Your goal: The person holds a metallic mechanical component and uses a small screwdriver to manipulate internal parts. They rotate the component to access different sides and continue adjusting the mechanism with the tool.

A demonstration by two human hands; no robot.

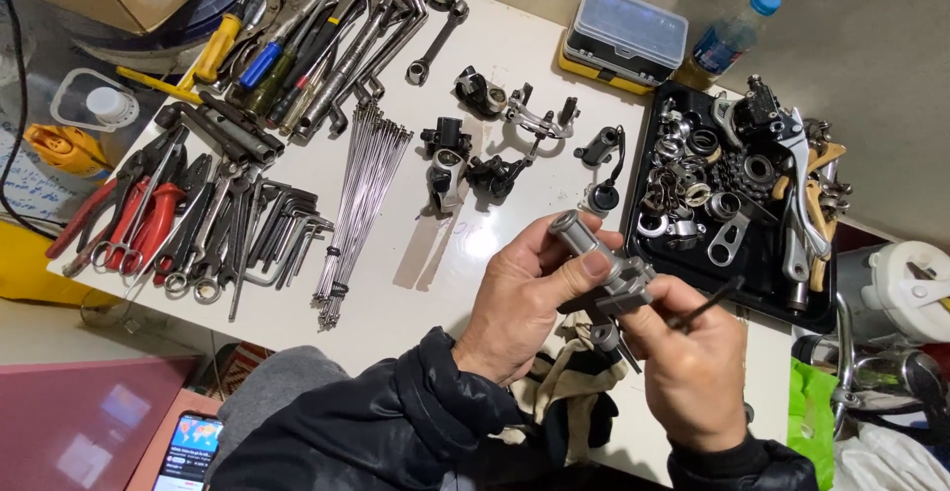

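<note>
My left hand [520, 298] grips a grey metal bicycle part [604, 263], a short cylinder with a clamp block at one end, held above the white table [435, 283]. My right hand [688, 367] pinches a thin black hex key [708, 305] whose end sits in the clamp end of that part. Both hands are close together near the table's front edge, above a pair of work gloves [574, 392].
A bundle of spokes [361, 204], hex keys [282, 229], red-handled pliers [139, 219], wrenches and screwdrivers [307, 46] cover the left half. Black brake parts [475, 154] lie mid-table. A black tray [737, 288] of metal parts sits right, with a clear-lidded case [625, 34], a bottle [730, 41] and a phone [188, 449] around.
</note>
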